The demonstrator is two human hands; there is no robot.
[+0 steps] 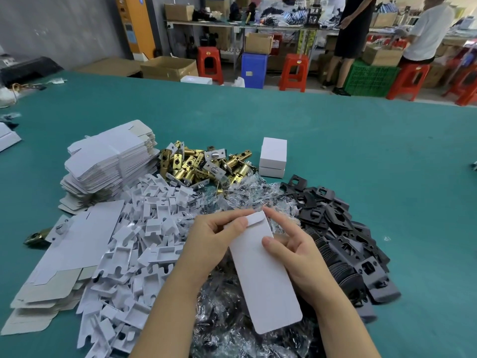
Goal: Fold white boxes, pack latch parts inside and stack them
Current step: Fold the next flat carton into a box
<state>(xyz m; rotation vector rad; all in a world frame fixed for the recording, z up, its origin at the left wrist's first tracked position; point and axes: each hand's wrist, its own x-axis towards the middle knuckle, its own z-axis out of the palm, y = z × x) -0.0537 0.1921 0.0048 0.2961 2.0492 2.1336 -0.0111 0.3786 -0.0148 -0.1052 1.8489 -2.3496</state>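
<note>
A flat white box blank is held over the parts heap, tilted with its long flap toward me. My left hand pinches its upper left edge near a small tab, thumb on top. My right hand grips its right side, thumb on the face and index finger stretched toward the top tab. Brass latch bolts lie in a heap behind. Two closed white boxes stand stacked at the back. A stack of flat box blanks sits to the left.
White cardboard inserts spread left of my hands. Black strike plates pile up on the right, and clear plastic bags lie in the middle. More flat blanks lie at front left on the green table. Two people work at far benches.
</note>
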